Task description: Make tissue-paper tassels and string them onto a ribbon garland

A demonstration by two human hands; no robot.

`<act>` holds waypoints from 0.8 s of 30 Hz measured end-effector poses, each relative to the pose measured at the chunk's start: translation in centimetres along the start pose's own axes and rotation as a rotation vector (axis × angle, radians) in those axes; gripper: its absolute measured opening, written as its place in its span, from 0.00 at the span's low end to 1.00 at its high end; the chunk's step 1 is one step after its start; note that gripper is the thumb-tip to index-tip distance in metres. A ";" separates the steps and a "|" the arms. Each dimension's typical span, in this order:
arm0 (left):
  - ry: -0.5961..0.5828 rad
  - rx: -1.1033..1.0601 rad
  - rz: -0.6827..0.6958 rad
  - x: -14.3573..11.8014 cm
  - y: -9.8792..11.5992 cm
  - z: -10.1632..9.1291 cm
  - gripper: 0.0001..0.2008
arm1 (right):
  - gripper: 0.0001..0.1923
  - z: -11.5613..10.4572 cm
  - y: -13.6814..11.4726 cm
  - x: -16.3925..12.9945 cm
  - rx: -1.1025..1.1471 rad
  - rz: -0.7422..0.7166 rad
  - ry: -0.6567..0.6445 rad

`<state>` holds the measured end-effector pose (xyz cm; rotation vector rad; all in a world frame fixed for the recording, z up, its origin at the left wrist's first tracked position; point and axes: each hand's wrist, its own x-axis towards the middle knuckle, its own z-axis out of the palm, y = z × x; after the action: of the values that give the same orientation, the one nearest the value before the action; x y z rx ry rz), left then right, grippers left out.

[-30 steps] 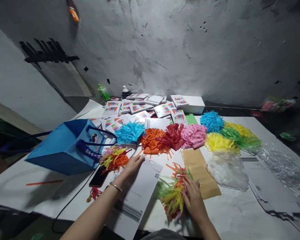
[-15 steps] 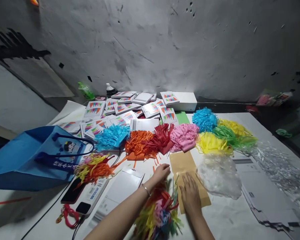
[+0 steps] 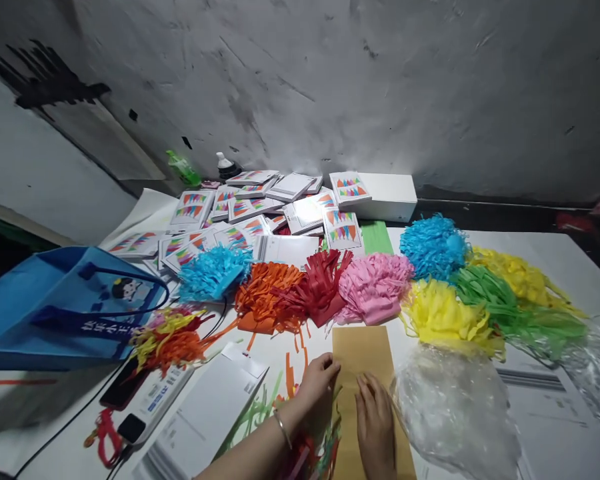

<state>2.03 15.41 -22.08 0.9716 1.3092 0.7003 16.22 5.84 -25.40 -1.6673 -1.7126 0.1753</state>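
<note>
A strip of brown paper (image 3: 363, 343) lies flat on the table in front of me. Flat on its lower part rests my right hand (image 3: 376, 423), fingers stretched forward. My left hand (image 3: 319, 387), with a bangle at the wrist, is closed at the strip's left edge; whatever its fingers pinch is hidden. Partly covered by the left forearm, a multicoloured bunch of tassels (image 3: 305, 460) lies between my arms. Beyond the strip sit fringed paper bundles: pink (image 3: 373, 287), red (image 3: 325, 287), orange (image 3: 267, 293) and yellow (image 3: 445, 313).
Clear crumpled plastic (image 3: 455, 407) lies right of the strip. A blue bag (image 3: 40, 307), a phone (image 3: 123, 387) and a power bank (image 3: 155, 400) are at left. White cards (image 3: 205, 407) lie nearer, and printed packets (image 3: 300, 213) are heaped along the wall beside a white box (image 3: 390, 193).
The view has shifted closer and lower. My left hand has come to the brown paper's left edge, and my right hand's fingers have drawn together on the paper.
</note>
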 end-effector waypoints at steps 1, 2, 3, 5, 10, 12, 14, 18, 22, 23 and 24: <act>-0.029 -0.026 0.002 0.0 0.0 0.2 0.15 | 0.18 -0.3 0.1 1.4 0.034 -0.005 -0.025; -0.061 -0.052 0.000 0.0 0.1 0.3 0.15 | 0.17 -0.5 0.1 2.8 0.064 -0.004 -0.053; -0.091 -0.076 -0.003 -0.1 0.2 0.5 0.16 | 0.16 -0.6 0.2 4.1 0.095 -0.006 -0.087; -0.121 -0.104 -0.002 -0.1 0.4 0.6 0.19 | 0.13 -0.7 0.3 6.1 0.155 -0.010 -0.144; -0.111 -0.080 0.015 0.1 0.9 0.1 0.22 | 0.07 -0.5 0.4 7.8 0.260 -0.034 -0.178; -0.115 -0.048 0.013 0.2 1.1 -0.1 0.21 | 0.07 -0.5 0.4 7.8 0.273 -0.059 -0.154; -0.116 -0.011 0.015 0.3 1.4 -0.1 0.19 | 0.08 -0.5 0.4 7.7 0.279 -0.085 -0.123; -0.120 0.065 0.016 0.5 1.8 0.0 0.15 | 0.09 -0.4 0.3 7.6 0.286 -0.096 -0.090; -0.102 0.136 0.019 0.7 1.6 -0.1 0.13 | 0.09 -0.2 0.3 7.7 0.281 -0.081 -0.087; -0.098 0.150 0.020 0.6 1.5 -0.1 0.13 | 0.08 -0.1 0.3 7.7 0.278 -0.078 -0.095; -0.094 0.162 0.020 0.6 1.4 -0.2 0.13 | 0.08 0.0 0.3 7.6 0.276 -0.075 -0.106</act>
<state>2.08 16.60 -21.12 1.1362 1.2894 0.5634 17.26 12.84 -22.50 -1.4113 -1.7374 0.4504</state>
